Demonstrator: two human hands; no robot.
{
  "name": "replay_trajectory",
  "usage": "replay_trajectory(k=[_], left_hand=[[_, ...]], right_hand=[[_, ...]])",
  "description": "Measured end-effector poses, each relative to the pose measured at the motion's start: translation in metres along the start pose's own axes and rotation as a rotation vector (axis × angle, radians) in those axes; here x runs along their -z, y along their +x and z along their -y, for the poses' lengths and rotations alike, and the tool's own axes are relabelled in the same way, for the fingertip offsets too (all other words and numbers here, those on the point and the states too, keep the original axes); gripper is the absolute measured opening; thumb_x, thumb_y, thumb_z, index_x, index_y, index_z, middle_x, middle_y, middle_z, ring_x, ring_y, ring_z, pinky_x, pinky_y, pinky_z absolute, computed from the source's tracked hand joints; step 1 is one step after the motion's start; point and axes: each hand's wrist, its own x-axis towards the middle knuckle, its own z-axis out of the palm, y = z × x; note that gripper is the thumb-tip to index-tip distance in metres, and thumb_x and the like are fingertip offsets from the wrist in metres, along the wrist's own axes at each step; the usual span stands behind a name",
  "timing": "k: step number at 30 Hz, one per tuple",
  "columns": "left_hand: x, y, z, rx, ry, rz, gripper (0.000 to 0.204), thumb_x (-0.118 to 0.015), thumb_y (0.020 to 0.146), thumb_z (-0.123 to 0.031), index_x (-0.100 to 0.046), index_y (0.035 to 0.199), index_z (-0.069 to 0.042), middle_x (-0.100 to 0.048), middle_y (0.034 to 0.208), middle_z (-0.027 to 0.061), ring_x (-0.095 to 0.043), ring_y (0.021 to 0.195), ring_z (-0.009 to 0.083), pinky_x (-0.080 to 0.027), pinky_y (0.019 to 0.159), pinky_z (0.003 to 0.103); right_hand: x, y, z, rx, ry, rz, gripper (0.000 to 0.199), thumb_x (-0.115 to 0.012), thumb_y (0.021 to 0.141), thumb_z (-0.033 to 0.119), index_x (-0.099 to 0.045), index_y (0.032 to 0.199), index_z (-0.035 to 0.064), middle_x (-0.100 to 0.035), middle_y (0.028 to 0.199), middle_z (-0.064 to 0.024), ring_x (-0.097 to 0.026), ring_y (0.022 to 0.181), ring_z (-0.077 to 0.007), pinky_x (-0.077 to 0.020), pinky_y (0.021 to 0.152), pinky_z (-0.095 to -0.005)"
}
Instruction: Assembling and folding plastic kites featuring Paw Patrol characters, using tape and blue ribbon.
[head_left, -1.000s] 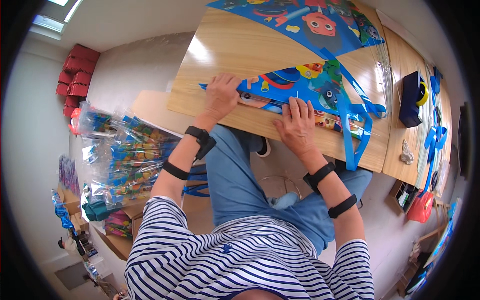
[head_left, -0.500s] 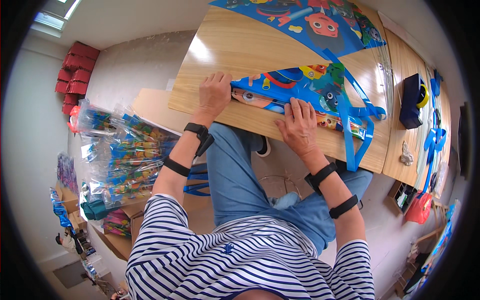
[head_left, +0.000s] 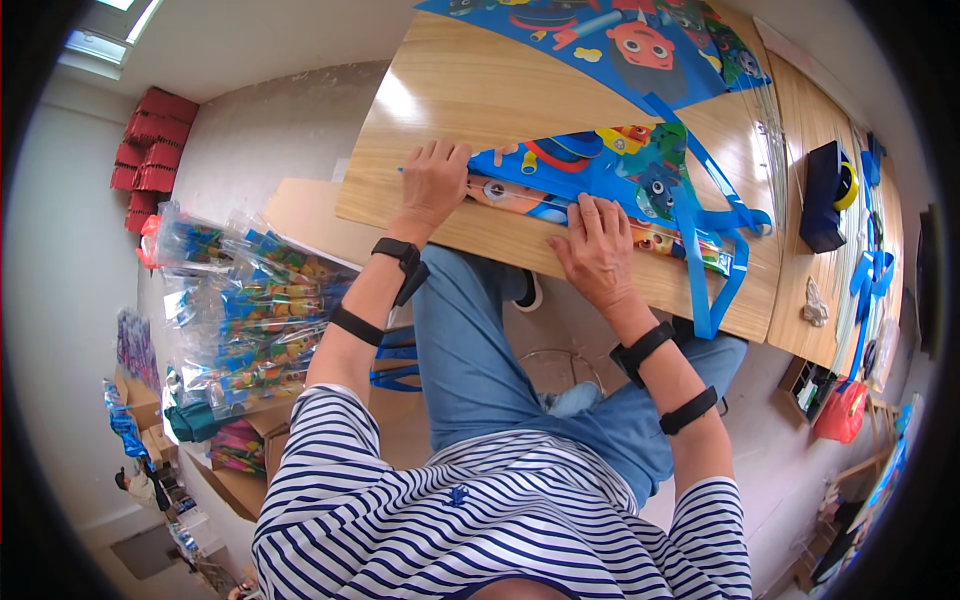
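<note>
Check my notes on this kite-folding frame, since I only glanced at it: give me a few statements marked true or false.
1. Both hands press flat on the folded kite. True: the left hand is at its left end, the right hand on its near edge.
2. The folded kite lies on the floor. False: it lies on the wooden table.
3. A second colourful kite lies spread out farther back on the table. True.
4. The right hand holds a tape dispenser. False: the dark blue dispenser stands apart on the table's right side, untouched.
5. Clear bags of packed kites are piled to the person's left. True.
</note>
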Motion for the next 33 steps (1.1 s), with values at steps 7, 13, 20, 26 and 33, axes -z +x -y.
replay_trajectory(k=[7,13,20,26,33], left_hand=[[0.006,0.003,0.007,-0.191,-0.069,-0.051,0.009,-0.064,0.078,-0.009,-0.062,0.086,-0.012,-0.059,0.084,0.0051,-0.063,0.082,0.0255,-0.047,0.07,0.039],[0.002,-0.001,0.017,-0.136,-0.047,0.0,0.006,-0.064,0.08,-0.008,-0.062,0.086,-0.01,-0.061,0.085,0.0072,-0.063,0.08,0.0285,-0.05,0.069,0.04],[-0.002,-0.008,0.033,0.33,-0.289,0.065,0.005,-0.064,0.084,-0.005,-0.065,0.088,-0.003,-0.067,0.084,0.011,-0.066,0.08,0.0299,-0.053,0.071,0.039],[0.004,-0.016,0.054,0.503,-0.593,0.117,0.011,-0.068,0.085,-0.005,-0.07,0.094,-0.001,-0.072,0.088,0.013,-0.069,0.084,0.0238,-0.054,0.075,0.035],[0.0,0.013,0.018,0.384,-0.557,0.158,0.013,-0.073,0.083,-0.008,-0.071,0.092,0.001,-0.071,0.088,0.0147,-0.068,0.081,0.0237,-0.053,0.073,0.035]], right_hand=[[0.002,0.001,0.0,0.001,-0.007,-0.018,0.055,-0.075,0.082,0.034,-0.063,0.119,-0.0055,-0.054,0.132,-0.0176,-0.051,0.122,-0.0349,-0.0418,0.106,-0.0552],[0.0,0.001,0.0,-0.001,0.024,0.003,0.055,-0.076,0.081,0.034,-0.064,0.119,-0.0054,-0.055,0.131,-0.0174,-0.052,0.121,-0.0346,-0.0436,0.105,-0.0536],[0.003,0.002,0.0,0.01,0.014,-0.017,0.055,-0.076,0.081,0.033,-0.064,0.118,-0.0061,-0.056,0.129,-0.0172,-0.054,0.119,-0.0352,-0.0444,0.105,-0.0523],[0.001,0.002,0.001,0.003,0.02,-0.026,0.054,-0.077,0.081,0.032,-0.064,0.117,-0.0065,-0.056,0.128,-0.0176,-0.054,0.118,-0.0356,-0.0447,0.104,-0.0523],[0.003,0.001,0.001,0.0,0.02,-0.019,0.053,-0.075,0.082,0.033,-0.064,0.117,-0.0052,-0.056,0.128,-0.0173,-0.053,0.119,-0.0356,-0.0428,0.106,-0.0538]])
